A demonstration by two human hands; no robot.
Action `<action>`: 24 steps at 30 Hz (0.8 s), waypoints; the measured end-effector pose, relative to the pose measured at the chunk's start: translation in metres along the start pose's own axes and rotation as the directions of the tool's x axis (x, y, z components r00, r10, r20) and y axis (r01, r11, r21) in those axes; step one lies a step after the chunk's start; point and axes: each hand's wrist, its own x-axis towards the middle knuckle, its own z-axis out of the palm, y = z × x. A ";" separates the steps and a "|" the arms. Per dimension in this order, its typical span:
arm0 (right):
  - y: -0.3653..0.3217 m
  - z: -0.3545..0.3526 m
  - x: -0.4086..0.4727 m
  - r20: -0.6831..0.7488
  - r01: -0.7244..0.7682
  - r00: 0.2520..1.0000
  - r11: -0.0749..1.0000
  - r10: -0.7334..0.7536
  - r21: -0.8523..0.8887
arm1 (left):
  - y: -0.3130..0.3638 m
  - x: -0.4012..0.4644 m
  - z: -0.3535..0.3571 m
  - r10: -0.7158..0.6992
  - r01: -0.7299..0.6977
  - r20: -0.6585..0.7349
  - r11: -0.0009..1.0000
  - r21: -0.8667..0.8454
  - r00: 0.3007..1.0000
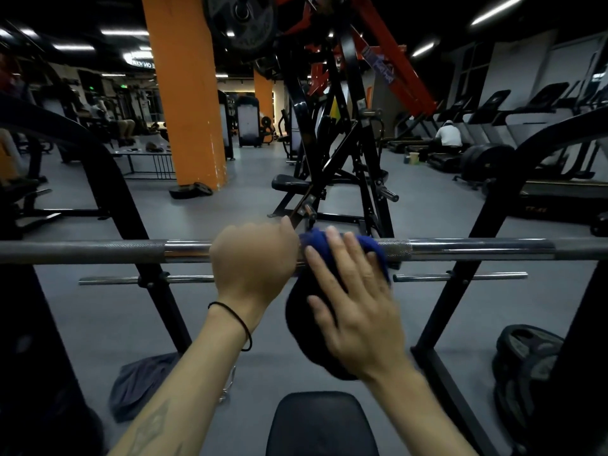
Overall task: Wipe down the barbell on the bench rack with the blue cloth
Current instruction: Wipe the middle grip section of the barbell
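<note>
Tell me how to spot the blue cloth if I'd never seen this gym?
Find the long silver barbell lying across the black rack in front of you. Near its middle, two hands meet: the left hand grips the bar, and the right hand presses flat on the blue cloth. It is the only bright blue thing on the bar.

The barbell (pixel 460 249) is shiny chromed metal with matt, rough knurled stretches. The cloth (pixel 316 248) is soft blue fabric. The rack (pixel 467 284) is glossy black painted metal; the bench pad (pixel 320 422) looks smooth black vinyl.
</note>
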 end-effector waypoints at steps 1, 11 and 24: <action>0.014 -0.003 -0.004 -0.020 -0.021 1.000 0.999 0.021 -0.044 | 0.000 0.001 0.000 -0.008 0.007 -0.010 1.000 -0.005 1.000; -0.026 0.000 0.012 0.013 -0.149 0.989 0.980 0.148 0.135 | 0.001 -0.001 0.002 -0.002 0.001 -0.042 1.000 -0.024 0.999; -0.024 0.007 0.004 -0.017 -0.093 0.995 0.991 0.095 0.099 | -0.003 -0.007 -0.003 0.106 -0.109 -0.031 0.991 -0.083 0.994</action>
